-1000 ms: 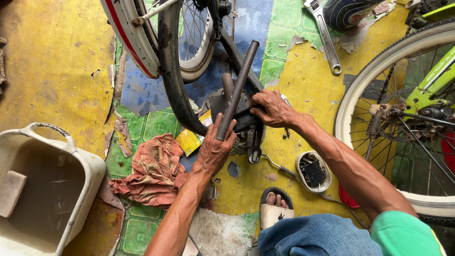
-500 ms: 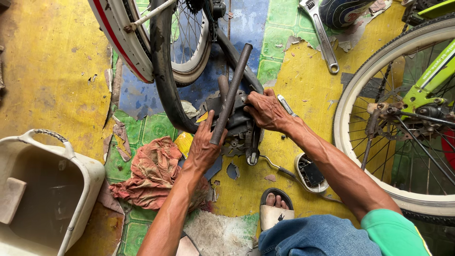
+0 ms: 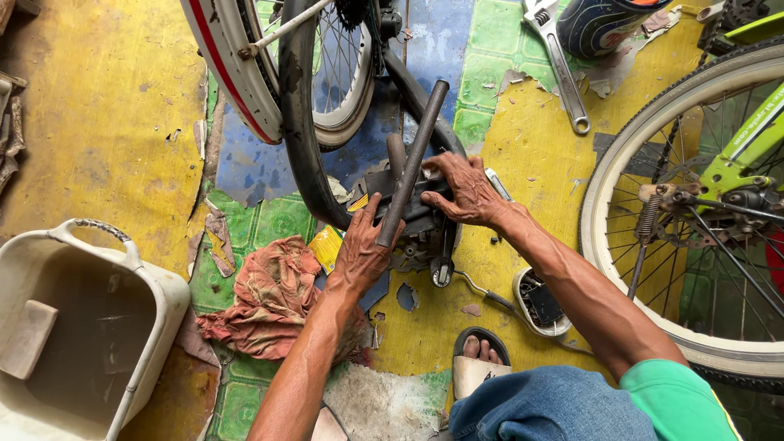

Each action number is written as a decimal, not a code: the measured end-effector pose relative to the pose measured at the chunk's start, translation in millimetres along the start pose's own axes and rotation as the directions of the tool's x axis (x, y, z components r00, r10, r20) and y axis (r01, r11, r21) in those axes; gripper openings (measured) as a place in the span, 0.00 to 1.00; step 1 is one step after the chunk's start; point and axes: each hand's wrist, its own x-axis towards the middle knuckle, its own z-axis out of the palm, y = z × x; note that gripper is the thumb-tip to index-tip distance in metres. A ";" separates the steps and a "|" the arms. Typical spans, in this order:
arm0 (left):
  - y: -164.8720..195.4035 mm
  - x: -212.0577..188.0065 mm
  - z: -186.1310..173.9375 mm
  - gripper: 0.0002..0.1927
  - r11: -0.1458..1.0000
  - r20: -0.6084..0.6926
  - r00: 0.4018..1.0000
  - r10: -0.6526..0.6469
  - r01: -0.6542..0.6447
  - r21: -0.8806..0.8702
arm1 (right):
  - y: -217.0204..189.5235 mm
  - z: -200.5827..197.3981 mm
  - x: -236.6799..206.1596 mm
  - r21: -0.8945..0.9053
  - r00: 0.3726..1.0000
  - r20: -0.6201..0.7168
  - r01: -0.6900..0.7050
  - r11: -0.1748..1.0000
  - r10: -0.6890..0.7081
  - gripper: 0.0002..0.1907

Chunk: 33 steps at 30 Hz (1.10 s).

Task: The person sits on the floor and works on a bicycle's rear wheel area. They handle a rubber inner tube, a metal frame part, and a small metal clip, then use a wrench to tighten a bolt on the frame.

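Dark metal pipe [image 3: 412,163], centre frame, slanting up over bicycle crank assembly [image 3: 416,220]: rigid, heavy, likely greasy (slip risk). Left hand [image 3: 359,253] closed around lower end. Right hand [image 3: 465,192] pressed flat on assembly, fingers spread.

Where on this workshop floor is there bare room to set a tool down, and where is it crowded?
Free: the yellow floor left of the white-rimmed wheel and above the tub; also the yellow patch between the wrench and the right hand. Crowded: around the dark pipe, left hand and rag.
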 end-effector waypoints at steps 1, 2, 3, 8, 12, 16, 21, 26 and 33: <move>0.9 0.0 -0.8 0.20 1.000 0.010 1.000 0.010 -0.010 0.013 | -1.8 0.3 -0.2 -0.054 0.995 -0.052 0.085 0.995 -0.088 0.26; 1.4 0.1 -1.3 0.20 0.999 0.020 1.000 0.022 -0.023 0.026 | -3.5 1.2 -0.6 -0.114 0.979 -0.099 0.165 0.980 -0.176 0.24; 1.6 1.1 -1.8 0.20 0.999 0.027 0.999 0.036 -0.037 0.039 | -4.4 1.2 -0.9 -0.179 0.953 -0.142 0.241 0.954 -0.267 0.22; 4.4 1.0 -4.8 0.16 0.998 -0.048 0.997 0.056 -0.056 -0.007 | -13.3 7.3 -12.4 -0.200 0.948 -0.087 0.284 0.938 -0.306 0.18; 10.8 -2.4 -8.5 0.12 0.998 -0.001 0.998 -0.055 0.055 -0.040 | -17.7 7.9 -16.4 -0.225 0.953 0.000 0.294 0.929 -0.302 0.14; 11.0 -2.7 -11.6 0.16 1.000 -0.005 1.000 -0.025 0.025 -0.007 | -18.3 -0.6 -21.5 -0.228 0.925 -0.016 0.367 0.902 -0.380 0.18; 6.7 -2.9 -10.3 0.19 1.000 -0.003 1.000 0.005 -0.005 -0.015 | -12.0 -9.4 -24.0 -0.310 0.904 0.040 0.416 0.855 -0.425 0.20; 4.1 -5.4 -4.7 0.18 0.999 0.000 1.000 0.019 -0.019 0.043 | 2.8 -12.5 -16.3 -0.398 0.838 0.183 0.542 0.740 -0.515 0.15; 0.2 -5.5 0.1 0.17 0.991 0.065 0.996 0.066 -0.073 0.112 | 7.6 -15.4 -14.1 -0.518 0.776 0.164 0.594 0.616 -0.609 0.18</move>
